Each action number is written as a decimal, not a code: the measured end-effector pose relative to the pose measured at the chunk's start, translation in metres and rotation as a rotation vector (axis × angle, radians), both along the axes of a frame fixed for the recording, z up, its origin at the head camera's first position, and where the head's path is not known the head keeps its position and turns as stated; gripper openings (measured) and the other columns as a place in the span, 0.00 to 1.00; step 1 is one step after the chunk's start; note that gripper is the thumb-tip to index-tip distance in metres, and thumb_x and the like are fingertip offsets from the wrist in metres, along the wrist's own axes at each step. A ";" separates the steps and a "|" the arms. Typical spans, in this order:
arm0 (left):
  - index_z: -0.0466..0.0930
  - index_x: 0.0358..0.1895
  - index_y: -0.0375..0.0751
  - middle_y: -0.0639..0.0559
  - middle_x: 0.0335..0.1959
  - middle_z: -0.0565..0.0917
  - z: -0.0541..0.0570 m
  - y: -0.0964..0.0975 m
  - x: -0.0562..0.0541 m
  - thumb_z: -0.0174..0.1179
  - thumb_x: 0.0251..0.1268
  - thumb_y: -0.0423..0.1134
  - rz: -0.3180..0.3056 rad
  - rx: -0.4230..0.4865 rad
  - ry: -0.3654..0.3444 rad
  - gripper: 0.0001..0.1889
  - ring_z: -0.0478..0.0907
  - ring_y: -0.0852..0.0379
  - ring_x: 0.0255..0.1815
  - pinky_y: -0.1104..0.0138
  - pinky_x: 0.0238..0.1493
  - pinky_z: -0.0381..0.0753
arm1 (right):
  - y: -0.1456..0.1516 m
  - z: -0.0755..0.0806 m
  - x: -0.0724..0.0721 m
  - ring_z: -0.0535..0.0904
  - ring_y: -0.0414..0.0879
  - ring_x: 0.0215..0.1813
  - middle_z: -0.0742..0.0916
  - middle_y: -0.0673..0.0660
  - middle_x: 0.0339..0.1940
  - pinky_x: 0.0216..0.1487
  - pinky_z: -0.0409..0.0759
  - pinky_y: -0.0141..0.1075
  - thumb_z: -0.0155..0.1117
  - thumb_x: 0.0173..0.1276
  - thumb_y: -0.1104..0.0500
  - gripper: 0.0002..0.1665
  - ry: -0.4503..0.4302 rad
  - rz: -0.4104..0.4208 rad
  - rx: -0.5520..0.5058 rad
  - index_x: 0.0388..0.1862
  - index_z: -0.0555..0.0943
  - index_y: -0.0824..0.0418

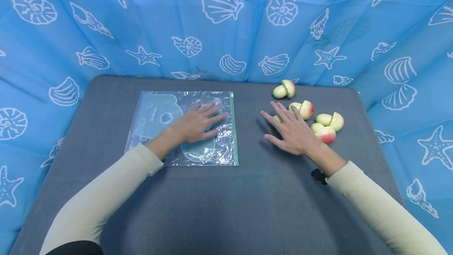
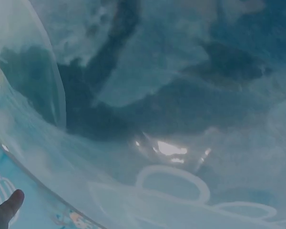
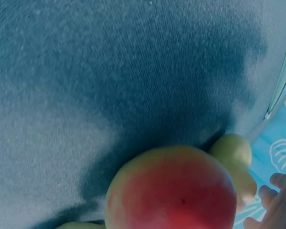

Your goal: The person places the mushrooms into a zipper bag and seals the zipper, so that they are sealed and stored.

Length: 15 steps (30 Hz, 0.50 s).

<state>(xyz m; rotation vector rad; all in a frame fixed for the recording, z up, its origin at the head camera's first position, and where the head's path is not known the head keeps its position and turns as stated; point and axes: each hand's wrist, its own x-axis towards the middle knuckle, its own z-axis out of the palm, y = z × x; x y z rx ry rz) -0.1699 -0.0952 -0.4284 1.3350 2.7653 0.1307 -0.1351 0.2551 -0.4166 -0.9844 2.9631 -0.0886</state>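
Observation:
A clear plastic zip bag (image 1: pixel 226 150) with printed pale shapes lies flat on the left of the table, its green-edged zip side facing right. My left hand (image 1: pixel 198 123) is over the bag with its fingers spread; in the left wrist view its fingertips (image 2: pixel 13 204) show at the lower left, above the glossy plastic (image 2: pixel 190 119). To the right, my right hand (image 1: pixel 293 133) spreads its fingers over toy mushrooms, partly hiding one (image 1: pixel 277 118). A red-capped mushroom (image 1: pixel 326 135) lies beside its wrist and looms large in the right wrist view (image 3: pixel 176 191). Neither hand holds anything.
More yellow-and-red mushrooms lie near the right hand: one at the back (image 1: pixel 289 88), one just behind the fingers (image 1: pixel 306 110) and one farther right (image 1: pixel 336 121). The grey table (image 1: pixel 219 207) meets a blue shell-print curtain (image 1: pixel 159 23) at its back and sides.

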 end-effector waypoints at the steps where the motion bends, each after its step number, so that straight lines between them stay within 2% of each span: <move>1: 0.58 0.77 0.49 0.41 0.79 0.55 0.000 0.001 0.000 0.48 0.76 0.56 -0.007 0.004 0.003 0.32 0.52 0.36 0.78 0.37 0.74 0.55 | -0.001 -0.001 0.000 0.49 0.61 0.81 0.55 0.63 0.81 0.77 0.44 0.65 0.53 0.72 0.34 0.43 -0.002 0.003 0.002 0.80 0.59 0.50; 8: 0.59 0.77 0.50 0.42 0.79 0.55 -0.003 0.008 0.002 0.48 0.76 0.57 -0.038 -0.008 0.008 0.32 0.54 0.38 0.77 0.38 0.74 0.56 | -0.008 -0.004 0.002 0.48 0.60 0.81 0.57 0.65 0.81 0.77 0.44 0.65 0.53 0.72 0.34 0.44 -0.021 0.017 0.018 0.80 0.58 0.49; 15: 0.56 0.78 0.52 0.44 0.80 0.52 -0.008 0.015 0.005 0.47 0.76 0.58 -0.041 -0.042 -0.032 0.33 0.51 0.40 0.79 0.39 0.75 0.56 | -0.017 -0.009 0.005 0.49 0.60 0.81 0.57 0.65 0.80 0.77 0.45 0.66 0.52 0.72 0.32 0.44 -0.019 0.045 0.032 0.80 0.58 0.48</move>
